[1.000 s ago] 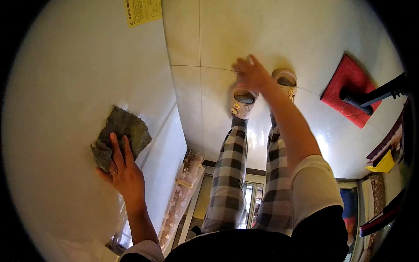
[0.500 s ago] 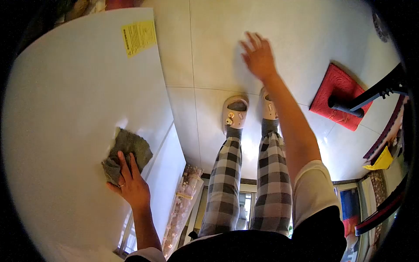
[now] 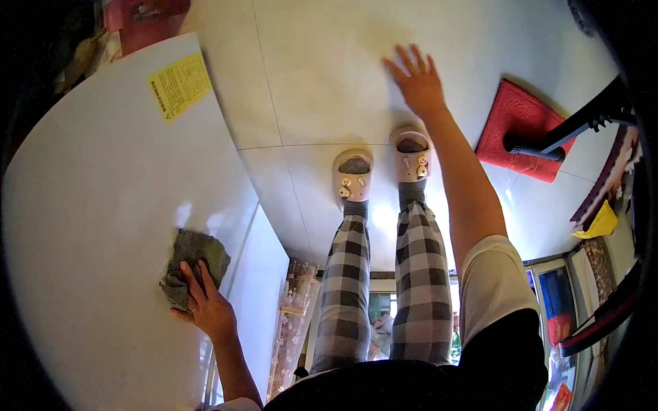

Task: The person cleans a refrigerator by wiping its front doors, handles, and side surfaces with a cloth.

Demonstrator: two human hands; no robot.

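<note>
My left hand [image 3: 205,307] presses a crumpled dark grey cloth [image 3: 203,252] flat against a large glossy white panel [image 3: 110,205]. Its fingers lie over the lower part of the cloth, and a ring shows on one of them. Printed text covers a yellow label [image 3: 179,86] at the panel's far corner. On the other side, my right hand [image 3: 421,83] hangs in the air over the pale tiled floor [image 3: 336,82], fingers spread and nothing in them. It is beyond my slippered feet.
Both feet stand in beige slippers [image 3: 354,179] on the tiles. To the right lies a red mat [image 3: 504,127] with a black metal stand leg [image 3: 541,149] on it. A wrapped patterned roll [image 3: 295,301] leans beside the panel. Something red [image 3: 140,24] is at the far left.
My left hand and the cloth have slid slightly nearer to me along the panel. My right hand has shifted a little right, its fingers spread wider. The whole view has turned somewhat.
</note>
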